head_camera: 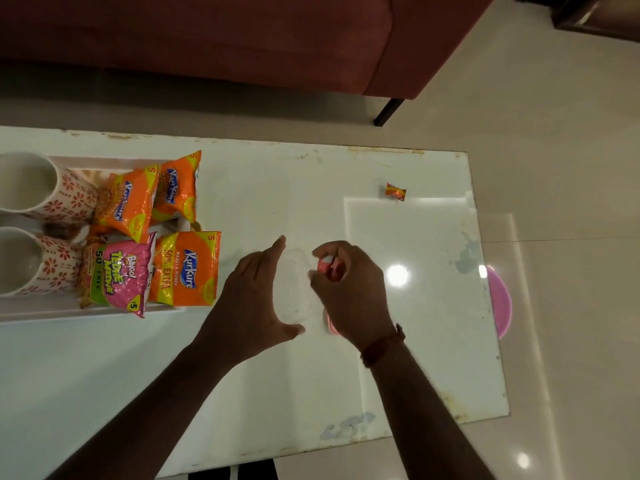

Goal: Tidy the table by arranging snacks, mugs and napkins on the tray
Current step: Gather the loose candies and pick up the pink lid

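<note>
Beside the hands, loaded tray; stray candy apart

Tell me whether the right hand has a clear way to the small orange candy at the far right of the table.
Probably yes: bare table lies between the right hand and the candy. But its fingers already pinch a small pink item, which may hinder grasping.

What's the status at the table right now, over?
Left hand open, empty. Right hand shut on small pink item. Snack packets and mugs in tray; one candy lies apart. Nothing blocking.
</note>
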Demonstrator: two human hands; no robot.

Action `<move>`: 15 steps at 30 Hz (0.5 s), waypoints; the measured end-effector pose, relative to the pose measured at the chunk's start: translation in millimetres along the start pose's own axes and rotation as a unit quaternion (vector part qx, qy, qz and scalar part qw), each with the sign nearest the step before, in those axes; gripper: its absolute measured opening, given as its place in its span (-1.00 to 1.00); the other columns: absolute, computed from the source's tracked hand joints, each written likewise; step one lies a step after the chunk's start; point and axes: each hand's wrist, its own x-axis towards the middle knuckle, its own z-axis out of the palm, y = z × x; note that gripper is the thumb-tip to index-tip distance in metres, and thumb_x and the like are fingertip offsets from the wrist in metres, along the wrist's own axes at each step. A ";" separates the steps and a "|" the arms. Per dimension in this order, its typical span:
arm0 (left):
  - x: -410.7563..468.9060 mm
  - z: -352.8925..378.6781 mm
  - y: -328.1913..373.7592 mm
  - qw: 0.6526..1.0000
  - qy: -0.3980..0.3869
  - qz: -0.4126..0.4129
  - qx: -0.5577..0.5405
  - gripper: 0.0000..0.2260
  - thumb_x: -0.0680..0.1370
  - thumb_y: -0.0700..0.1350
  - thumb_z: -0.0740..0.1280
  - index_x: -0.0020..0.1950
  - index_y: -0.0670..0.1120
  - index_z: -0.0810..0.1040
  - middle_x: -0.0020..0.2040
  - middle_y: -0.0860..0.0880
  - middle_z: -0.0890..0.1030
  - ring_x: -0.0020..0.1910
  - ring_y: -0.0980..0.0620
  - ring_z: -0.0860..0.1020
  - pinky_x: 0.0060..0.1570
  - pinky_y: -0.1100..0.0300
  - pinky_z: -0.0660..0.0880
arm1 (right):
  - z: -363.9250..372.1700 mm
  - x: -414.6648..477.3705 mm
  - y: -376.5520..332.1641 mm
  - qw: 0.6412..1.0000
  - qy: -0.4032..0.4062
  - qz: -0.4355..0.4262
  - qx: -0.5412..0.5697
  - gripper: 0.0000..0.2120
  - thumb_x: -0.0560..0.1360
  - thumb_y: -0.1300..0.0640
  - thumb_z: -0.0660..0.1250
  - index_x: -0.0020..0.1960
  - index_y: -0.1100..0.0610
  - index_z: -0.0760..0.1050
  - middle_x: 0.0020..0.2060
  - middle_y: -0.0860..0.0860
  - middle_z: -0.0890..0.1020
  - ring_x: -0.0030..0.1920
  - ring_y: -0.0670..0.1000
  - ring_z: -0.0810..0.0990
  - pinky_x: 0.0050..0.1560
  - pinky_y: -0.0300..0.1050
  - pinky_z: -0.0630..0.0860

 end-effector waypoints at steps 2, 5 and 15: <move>1.8 -1.0 1.6 0.999 0.018 0.017 -0.032 0.16 0.16 0.32 0.55 0.57 -0.03 0.02 0.49 -0.07 0.34 0.45 -0.05 0.34 0.34 0.01 0.38 | 6.9 -15.3 -4.3 0.998 -0.039 -0.022 -0.043 -0.76 0.41 0.23 0.42 0.01 -0.04 0.57 -0.08 -0.18 0.57 -0.17 -0.25 0.52 -0.08 -0.61 0.32; 5.9 -3.1 6.0 0.995 0.046 0.042 -0.082 0.11 0.21 0.40 0.47 0.57 -0.04 0.03 0.46 -0.09 0.38 0.42 -0.03 0.37 0.31 0.06 0.37 | 18.8 -24.4 -3.5 0.991 -0.066 -0.053 -0.101 -0.71 0.45 0.29 0.36 0.10 0.01 0.58 -0.01 -0.08 0.55 -0.17 -0.14 0.54 -0.12 -0.50 0.40; 23.8 -4.7 4.5 0.991 0.027 0.098 -0.085 0.18 0.20 0.22 0.59 0.58 -0.11 -0.03 0.47 -0.11 0.38 0.41 0.06 0.31 0.33 0.11 0.30 | 28.4 -9.0 5.6 0.977 -0.089 -0.069 -0.183 -0.61 0.53 0.18 0.31 0.34 -0.03 0.48 0.34 0.03 0.46 -0.01 0.09 0.65 0.00 -0.05 0.59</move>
